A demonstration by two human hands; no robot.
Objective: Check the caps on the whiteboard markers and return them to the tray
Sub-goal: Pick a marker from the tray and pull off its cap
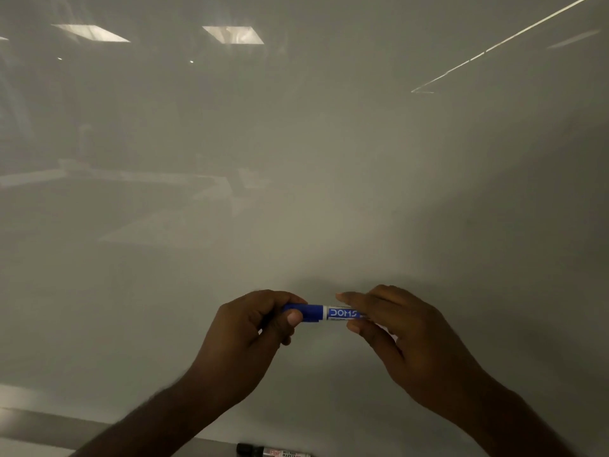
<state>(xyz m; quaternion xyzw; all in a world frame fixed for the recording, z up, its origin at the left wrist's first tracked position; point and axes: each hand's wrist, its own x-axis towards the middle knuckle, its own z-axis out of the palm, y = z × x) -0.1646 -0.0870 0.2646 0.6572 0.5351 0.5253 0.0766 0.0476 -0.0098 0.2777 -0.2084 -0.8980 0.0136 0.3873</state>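
A blue whiteboard marker point(324, 313) lies level between both hands, in front of the whiteboard. My left hand point(250, 331) grips its blue cap end, thumb pressed on the cap. My right hand point(392, 328) holds the white barrel with the blue label, fingers wrapped round it and hiding the far end. The cap sits on the barrel with no gap showing. A second marker point(273, 451) with a black cap lies on the tray point(211, 448) at the bottom edge of the view, only partly in frame.
The glossy whiteboard point(296, 143) fills nearly the whole view and reflects ceiling lights and room furniture. Its lower frame and ledge point(39, 427) run along the bottom left.
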